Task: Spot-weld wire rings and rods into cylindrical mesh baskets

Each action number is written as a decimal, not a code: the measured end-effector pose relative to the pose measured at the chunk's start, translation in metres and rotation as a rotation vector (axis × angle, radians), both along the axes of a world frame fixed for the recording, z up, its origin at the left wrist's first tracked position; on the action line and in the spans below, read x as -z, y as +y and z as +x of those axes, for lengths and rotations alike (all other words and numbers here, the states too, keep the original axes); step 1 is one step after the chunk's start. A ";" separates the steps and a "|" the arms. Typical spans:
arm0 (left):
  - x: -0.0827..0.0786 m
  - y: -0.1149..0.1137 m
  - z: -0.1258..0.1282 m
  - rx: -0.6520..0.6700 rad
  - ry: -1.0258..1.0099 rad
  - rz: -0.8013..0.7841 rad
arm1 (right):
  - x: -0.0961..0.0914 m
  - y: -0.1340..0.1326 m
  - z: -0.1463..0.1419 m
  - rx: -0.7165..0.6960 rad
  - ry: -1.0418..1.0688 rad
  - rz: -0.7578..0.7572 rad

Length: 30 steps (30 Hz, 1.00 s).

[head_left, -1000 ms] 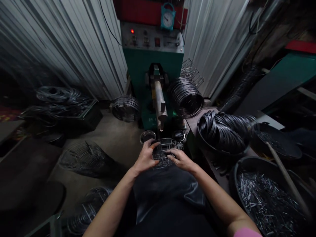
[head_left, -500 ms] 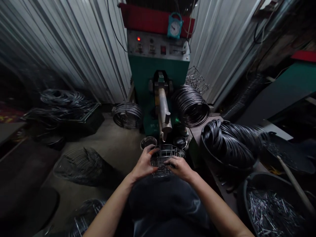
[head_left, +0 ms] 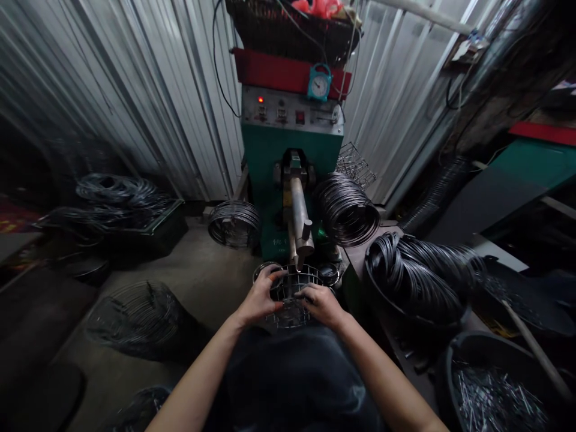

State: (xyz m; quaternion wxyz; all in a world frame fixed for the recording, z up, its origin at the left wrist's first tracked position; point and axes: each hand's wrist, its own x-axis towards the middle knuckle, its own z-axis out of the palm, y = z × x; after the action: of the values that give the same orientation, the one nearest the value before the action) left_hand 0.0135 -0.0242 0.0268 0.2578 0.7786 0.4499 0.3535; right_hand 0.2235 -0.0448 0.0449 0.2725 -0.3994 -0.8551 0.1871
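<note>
A small round wire basket [head_left: 291, 295] rests over my lap, held by both hands. My left hand [head_left: 260, 296] grips its left rim with fingers curled over the wire. My right hand [head_left: 321, 303] clasps the right rim the same way. The basket's far edge sits just under the tip of a metal arm [head_left: 299, 217] that juts from a green welding machine [head_left: 290, 153] in front of me. Two small round dishes flank the arm's tip, partly hidden by the basket.
Coils of dark wire rings [head_left: 347, 209] hang beside the machine, and a black tub [head_left: 416, 282] holds more rings. A tub of short metal rods [head_left: 495, 396] sits at lower right. Wire baskets [head_left: 132, 315] lie on the floor at left. Corrugated metal walls stand behind.
My view has tilted upward, showing more of the machine's top. Both hands have carried the basket slightly forward, closer under the arm's tip.
</note>
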 end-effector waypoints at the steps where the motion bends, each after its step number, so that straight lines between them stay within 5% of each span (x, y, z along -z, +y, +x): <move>1: -0.001 0.003 0.001 0.002 -0.001 -0.005 | -0.001 0.003 0.000 0.009 -0.002 0.003; 15: 0.006 0.028 0.009 -0.095 -0.005 0.046 | 0.001 0.025 -0.004 0.110 0.005 0.047; 24: 0.007 0.036 0.008 -0.094 0.009 0.020 | 0.018 0.015 0.013 0.321 0.289 0.053; 30: 0.002 0.054 0.009 -0.072 0.006 -0.001 | 0.017 0.032 0.013 0.345 0.304 0.057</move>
State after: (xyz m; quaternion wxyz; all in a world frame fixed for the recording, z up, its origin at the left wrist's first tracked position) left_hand 0.0221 0.0303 0.0250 0.2440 0.7629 0.4785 0.3598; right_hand 0.2367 -0.0128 0.0281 0.4374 -0.4991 -0.7281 0.1716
